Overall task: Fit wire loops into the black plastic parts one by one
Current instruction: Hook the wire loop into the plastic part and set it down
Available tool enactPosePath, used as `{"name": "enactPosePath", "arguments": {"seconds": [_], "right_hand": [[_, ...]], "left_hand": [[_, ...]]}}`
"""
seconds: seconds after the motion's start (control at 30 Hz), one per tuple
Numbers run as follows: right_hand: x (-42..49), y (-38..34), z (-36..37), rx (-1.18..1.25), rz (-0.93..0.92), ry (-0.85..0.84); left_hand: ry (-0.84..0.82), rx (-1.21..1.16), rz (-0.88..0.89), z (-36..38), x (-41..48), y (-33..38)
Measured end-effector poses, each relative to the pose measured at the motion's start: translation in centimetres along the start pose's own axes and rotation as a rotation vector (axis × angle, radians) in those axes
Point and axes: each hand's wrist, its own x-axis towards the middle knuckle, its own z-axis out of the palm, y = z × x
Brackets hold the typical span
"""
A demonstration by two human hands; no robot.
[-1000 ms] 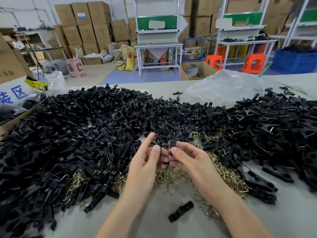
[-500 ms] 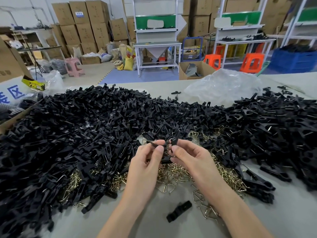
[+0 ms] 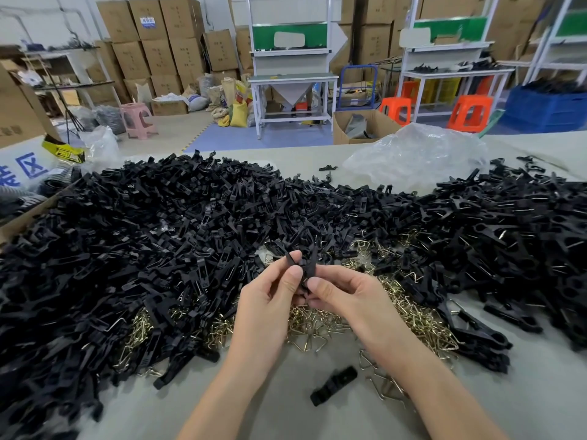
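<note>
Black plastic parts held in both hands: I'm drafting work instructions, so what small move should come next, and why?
Probably press the black plastic parts together: left hand and right hand both pinch them over the brass-coloured wire loops, their upper ends splayed; whether a loop sits inside is hidden.

A white workbench (image 3: 292, 79) with a green back panel stands across the floor. Left of it rise stacked cardboard boxes (image 3: 152, 42), with a pink stool (image 3: 139, 119) and a yellow sack (image 3: 238, 115) nearer it. To its right sit an open carton (image 3: 341, 132), an orange stool (image 3: 395, 109) and a blue crate (image 3: 546, 108). In front of it, a crumpled clear plastic bag (image 3: 413, 154) lies on the grey table (image 3: 540, 395).
</note>
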Motion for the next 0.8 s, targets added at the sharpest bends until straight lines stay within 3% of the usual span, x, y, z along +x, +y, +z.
{"name": "enactPosePath", "arguments": {"seconds": [0.4,0.63,0.7,0.8], "right_hand": [[0.1,0.4,-0.4,-0.073,-0.064,-0.002],[-0.1,0.2,-0.9,-0.181,-0.151,0.036],[0.0,0.1,-1.0,-0.21,-0.171,0.109],[0.2,0.2,-1.5,-0.268,-0.177,0.249]], "left_hand": [[0.079,-0.067,-0.031,0.2,-0.1,-0.5],[-0.011,-0.084,-0.061,0.7,-0.4,-0.2],[-0.012,0.157,0.042,0.3,-0.5,-0.4],[-0.139,0.865,0.304,-0.6,-0.8,-1.0]]}}
